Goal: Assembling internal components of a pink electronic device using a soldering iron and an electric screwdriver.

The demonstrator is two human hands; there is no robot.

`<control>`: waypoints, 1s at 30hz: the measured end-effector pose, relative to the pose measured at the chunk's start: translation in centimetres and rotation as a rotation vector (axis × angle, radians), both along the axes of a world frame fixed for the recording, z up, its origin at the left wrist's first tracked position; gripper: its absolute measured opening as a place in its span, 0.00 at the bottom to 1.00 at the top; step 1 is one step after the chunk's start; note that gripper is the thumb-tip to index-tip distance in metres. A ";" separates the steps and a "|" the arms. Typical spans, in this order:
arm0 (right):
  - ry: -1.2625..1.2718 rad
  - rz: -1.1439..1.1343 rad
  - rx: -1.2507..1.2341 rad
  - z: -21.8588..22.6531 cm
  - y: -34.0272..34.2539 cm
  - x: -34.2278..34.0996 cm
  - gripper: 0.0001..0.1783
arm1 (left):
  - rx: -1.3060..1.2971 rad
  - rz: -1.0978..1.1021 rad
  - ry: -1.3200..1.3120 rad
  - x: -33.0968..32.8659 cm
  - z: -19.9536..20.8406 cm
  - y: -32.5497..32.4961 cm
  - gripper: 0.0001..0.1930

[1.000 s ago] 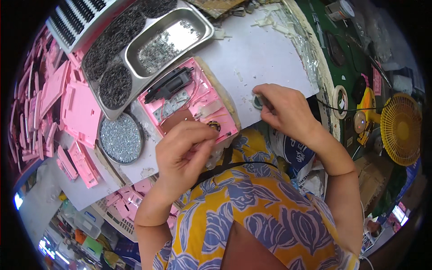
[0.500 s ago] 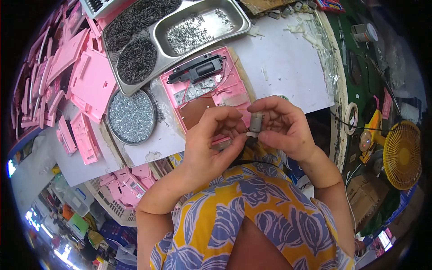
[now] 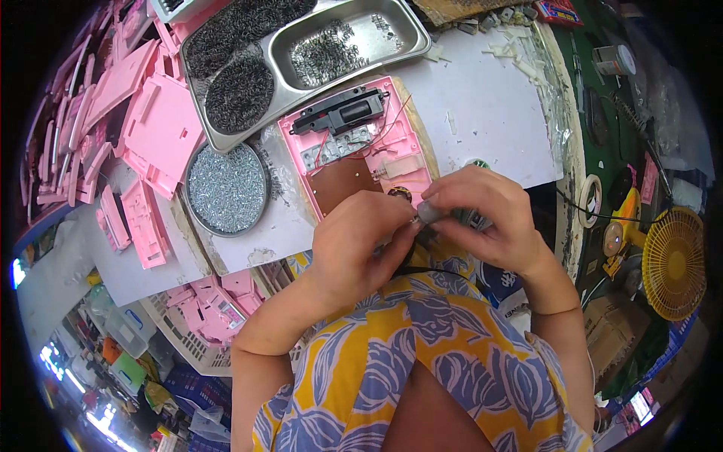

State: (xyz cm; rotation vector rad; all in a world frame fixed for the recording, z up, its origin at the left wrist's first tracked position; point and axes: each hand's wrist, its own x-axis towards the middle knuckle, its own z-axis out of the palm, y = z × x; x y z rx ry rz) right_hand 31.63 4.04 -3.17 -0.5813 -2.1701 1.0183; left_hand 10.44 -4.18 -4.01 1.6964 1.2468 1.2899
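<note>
Head view: the right hand pinched a grey cylinder, likely rigid, light, best side-held. Beside it, the left hand pinched, contents unclear.

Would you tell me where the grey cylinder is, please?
In the head view, the grey cylinder is right of centre, in the right hand, beside the left hand.

Small assembly workshop, from where I'm standing. Steel tray with masses of dark coiled springs, round dish of tiny silvery metal pieces, pink plastic panels piled at the left, more pink parts in a slatted basket beside the desk. Wired pink housing lies open on the desk. Yellow fan off to the right.
</note>
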 end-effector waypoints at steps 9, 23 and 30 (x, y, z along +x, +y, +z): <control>0.020 -0.024 0.154 0.2 -0.9 -0.3 0.23 | -0.075 -0.036 -0.091 -0.8 0.3 0.0 0.13; -0.006 -0.114 0.218 -0.3 0.6 0.9 0.20 | -0.062 0.157 0.214 -2.4 0.8 4.2 0.11; 0.010 -0.186 0.245 -1.1 2.5 1.1 0.19 | 0.113 0.301 0.893 -0.4 0.0 6.7 0.10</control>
